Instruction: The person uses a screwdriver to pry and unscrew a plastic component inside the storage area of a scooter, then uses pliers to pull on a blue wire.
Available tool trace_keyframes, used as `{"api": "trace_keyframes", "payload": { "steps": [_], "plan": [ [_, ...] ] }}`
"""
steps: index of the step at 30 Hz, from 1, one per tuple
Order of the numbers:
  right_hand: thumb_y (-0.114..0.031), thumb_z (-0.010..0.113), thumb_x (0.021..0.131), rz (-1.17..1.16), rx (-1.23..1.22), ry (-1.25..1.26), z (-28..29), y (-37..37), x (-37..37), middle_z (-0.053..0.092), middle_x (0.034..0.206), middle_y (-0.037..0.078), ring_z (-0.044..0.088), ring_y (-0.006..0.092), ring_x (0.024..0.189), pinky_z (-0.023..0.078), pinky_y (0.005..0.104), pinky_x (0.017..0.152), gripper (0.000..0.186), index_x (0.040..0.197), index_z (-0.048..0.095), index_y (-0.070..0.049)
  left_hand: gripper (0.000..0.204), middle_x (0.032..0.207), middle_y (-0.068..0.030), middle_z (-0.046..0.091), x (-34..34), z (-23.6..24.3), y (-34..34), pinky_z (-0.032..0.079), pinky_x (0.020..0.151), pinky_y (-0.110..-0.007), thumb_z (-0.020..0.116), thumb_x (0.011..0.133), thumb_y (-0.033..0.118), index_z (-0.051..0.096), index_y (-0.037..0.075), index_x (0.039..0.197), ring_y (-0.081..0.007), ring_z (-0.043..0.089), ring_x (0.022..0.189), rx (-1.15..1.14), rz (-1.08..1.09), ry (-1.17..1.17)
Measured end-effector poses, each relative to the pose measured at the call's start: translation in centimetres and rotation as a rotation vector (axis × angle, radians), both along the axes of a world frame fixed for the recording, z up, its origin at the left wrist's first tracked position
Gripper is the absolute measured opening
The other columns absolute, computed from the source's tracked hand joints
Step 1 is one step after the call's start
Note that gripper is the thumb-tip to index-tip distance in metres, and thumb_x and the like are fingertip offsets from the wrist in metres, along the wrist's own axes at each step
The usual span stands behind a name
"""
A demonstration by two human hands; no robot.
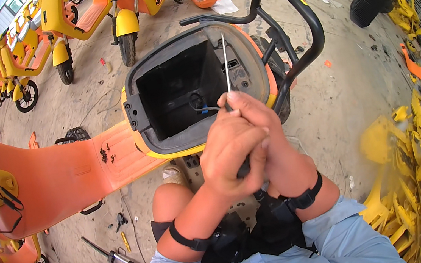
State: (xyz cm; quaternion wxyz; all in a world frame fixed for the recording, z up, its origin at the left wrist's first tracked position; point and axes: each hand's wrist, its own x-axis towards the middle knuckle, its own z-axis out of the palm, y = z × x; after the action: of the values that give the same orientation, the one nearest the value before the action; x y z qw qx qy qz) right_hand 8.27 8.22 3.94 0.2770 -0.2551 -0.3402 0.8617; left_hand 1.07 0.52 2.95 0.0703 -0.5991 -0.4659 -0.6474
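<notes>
Head view, clock read from its centre: the screwdriver shows just short of one o'clock, slim shaft pointing up toward twelve, tip over the grey rim around the open compartment at eleven. Whether it touches, I can't tell. Both hands are closed on the tool, likely to keep that long shaft steady. Over at nine, loose black screws sit on the orange footboard, probably left there to stay within reach. A cable with a blue connector lies in the compartment.

Now the pose! The left hand comes in from seven, fingers curled tight, black handle peeking out beneath. The right hand reaches up from between four and five, thumb pressed near the shaft's base, its other fingers partly hidden. Wrists meet close together, both elbows bent.
</notes>
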Motion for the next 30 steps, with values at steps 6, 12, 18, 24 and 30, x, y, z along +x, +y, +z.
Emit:
{"api": "trace_keyframes", "payload": {
  "steps": [6,12,18,24,30],
  "plan": [
    [-0.030,0.058,0.104,0.016,0.014,0.010,0.1,0.2,0.4,0.061,0.085,0.001,0.056,0.0070,0.076,0.046,0.0227,0.068,0.027,0.105,0.062,-0.003,0.018,0.081,-0.0118,0.065,0.1,-0.5,0.4,0.053,0.089,-0.044,0.070,0.077,-0.008,0.069,-0.001,0.093,-0.0290,0.065,0.077,0.002,-0.016,0.007],
    [-0.030,0.057,0.104,0.011,0.026,-0.010,-0.1,0.2,0.3,0.059,0.083,0.000,0.055,0.0066,0.074,0.045,0.0224,0.067,0.026,0.102,0.062,-0.005,0.016,0.083,-0.0137,0.066,-0.2,-0.9,0.6,0.051,0.098,-0.048,0.067,0.078,-0.008,0.068,-0.001,0.092,-0.0280,0.066,0.081,-0.038,-0.025,0.039],
    [-0.030,0.058,0.104,-0.011,0.011,-0.019,-0.3,0.5,0.3,0.058,0.082,-0.001,0.054,0.0069,0.071,0.045,0.0228,0.065,0.026,0.102,0.061,-0.005,0.016,0.081,-0.0129,0.067,0.2,-0.8,0.2,0.051,0.097,-0.048,0.069,0.077,-0.007,0.069,0.000,0.092,-0.0285,0.066,0.078,-0.044,-0.013,0.022],
    [-0.029,0.057,0.105,-0.041,0.062,-0.050,0.2,-0.5,0.6,0.060,0.083,0.000,0.056,0.0068,0.073,0.046,0.0227,0.067,0.026,0.104,0.061,-0.004,0.022,0.081,-0.0106,0.065,0.1,-1.0,0.3,0.053,0.088,-0.043,0.070,0.075,-0.009,0.070,0.001,0.095,-0.0293,0.064,0.076,-0.021,-0.012,0.028],
    [-0.028,0.058,0.104,-0.047,0.066,-0.051,-0.4,-0.2,0.3,0.061,0.085,0.001,0.055,0.0071,0.072,0.046,0.0227,0.065,0.025,0.104,0.061,-0.004,0.019,0.082,-0.0119,0.066,-0.1,-0.7,0.4,0.053,0.089,-0.042,0.071,0.076,-0.008,0.070,0.001,0.093,-0.0292,0.064,0.077,-0.040,-0.046,-0.004]
  ]
}}
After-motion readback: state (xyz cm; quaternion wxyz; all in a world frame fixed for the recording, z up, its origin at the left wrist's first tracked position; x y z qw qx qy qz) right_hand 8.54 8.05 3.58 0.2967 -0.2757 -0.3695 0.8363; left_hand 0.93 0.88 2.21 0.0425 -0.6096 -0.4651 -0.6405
